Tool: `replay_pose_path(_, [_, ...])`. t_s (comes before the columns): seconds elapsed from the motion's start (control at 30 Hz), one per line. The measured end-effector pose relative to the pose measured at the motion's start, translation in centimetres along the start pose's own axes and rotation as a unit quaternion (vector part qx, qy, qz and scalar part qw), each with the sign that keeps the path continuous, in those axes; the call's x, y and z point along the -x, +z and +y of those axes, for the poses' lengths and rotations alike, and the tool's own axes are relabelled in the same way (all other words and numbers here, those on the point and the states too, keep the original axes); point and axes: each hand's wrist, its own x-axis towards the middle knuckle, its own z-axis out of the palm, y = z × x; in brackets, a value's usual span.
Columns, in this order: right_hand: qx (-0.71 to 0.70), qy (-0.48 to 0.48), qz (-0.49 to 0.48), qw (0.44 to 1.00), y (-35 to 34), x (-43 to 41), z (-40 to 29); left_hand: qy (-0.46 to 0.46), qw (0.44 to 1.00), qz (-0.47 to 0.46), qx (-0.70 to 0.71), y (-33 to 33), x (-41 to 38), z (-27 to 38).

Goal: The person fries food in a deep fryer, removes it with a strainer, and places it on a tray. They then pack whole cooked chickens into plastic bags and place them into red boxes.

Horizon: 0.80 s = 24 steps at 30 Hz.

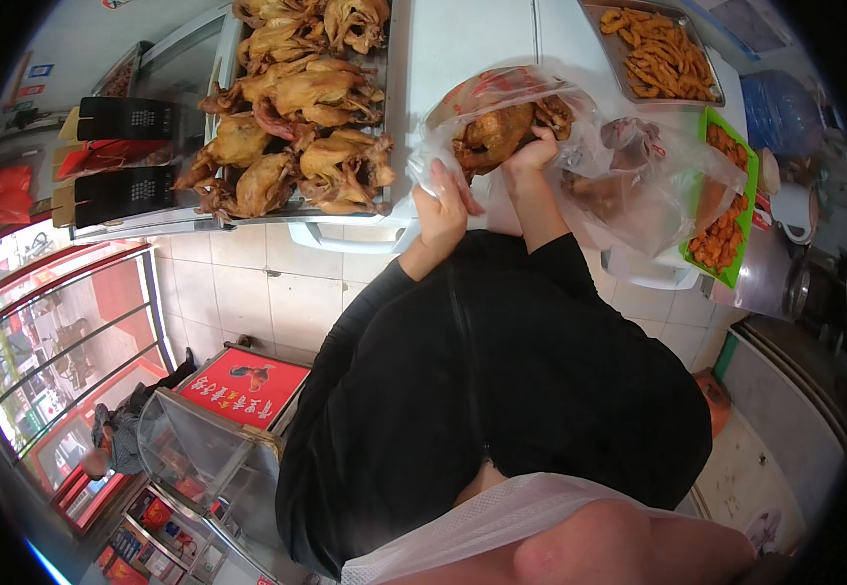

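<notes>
Over the white table, a browned whole cooked chicken (498, 137) sits in the wide mouth of a clear plastic bag (577, 99) with red print. My right hand (533, 153) holds the chicken from its near right side, fingers against it. At the bag's near left edge, my left hand (444, 208) has the thin film at its fingers, partly spread; the exact grip is blurred. Just right of my right hand lies another clear plastic bag (657, 194) with brown food inside, partly hidden by film glare.
Several whole cooked chickens (321, 91) fill a metal tray at left, beside black boxes (127, 194). At right are a metal tray of fried strips (661, 62), a green tray (708, 121) of fried pieces and a white mug (795, 208). A person (120, 439) is beyond a glass display case (196, 446).
</notes>
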Motion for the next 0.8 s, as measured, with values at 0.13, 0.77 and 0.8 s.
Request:
replay_pose_path(0.13, [0.017,-0.002,0.015,1.000,0.7,0.8,0.3,0.105,0.994,0.035,-0.020,-0.1,-2.9,1.6])
replay_pose_path(0.77, [0.452,-0.191,-0.213,0.845,1.9,14.0,-8.8,-0.047,0.987,-0.143,0.056,1.0,-7.6,12.5])
replay_pose_path(0.8, [0.510,-0.335,-0.229,0.758,3.4,15.3,-9.1,-0.047,0.988,-0.136,0.048,1.1,-7.6,12.7])
